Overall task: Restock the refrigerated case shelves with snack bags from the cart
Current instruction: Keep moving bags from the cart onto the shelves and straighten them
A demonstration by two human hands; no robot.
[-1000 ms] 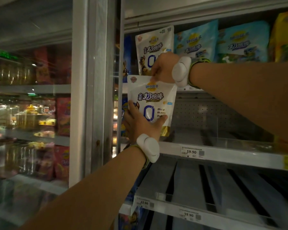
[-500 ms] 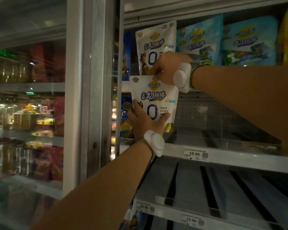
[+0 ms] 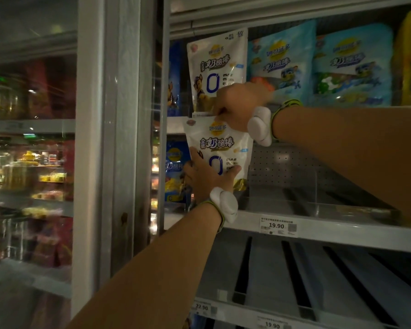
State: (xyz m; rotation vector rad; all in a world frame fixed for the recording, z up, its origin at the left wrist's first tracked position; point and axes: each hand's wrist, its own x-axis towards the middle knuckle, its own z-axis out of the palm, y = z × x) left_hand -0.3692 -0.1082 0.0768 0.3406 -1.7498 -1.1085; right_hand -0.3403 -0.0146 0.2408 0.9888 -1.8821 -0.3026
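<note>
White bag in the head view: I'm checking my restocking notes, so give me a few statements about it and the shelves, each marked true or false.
1. Both hands hold the white bag. True: the right hand pinches its top, the left hand grips its bottom.
2. The bag lies flat on the bottom shelf. False: it is held upright, in front of the top shelf's edge.
3. A matching white bag stands on the top shelf. True.
4. The middle shelf's price tag reads 22.90. False: it reads 19.90.
5. Blue bags stand left of the matching bag. False: they stand to its right.
</note>
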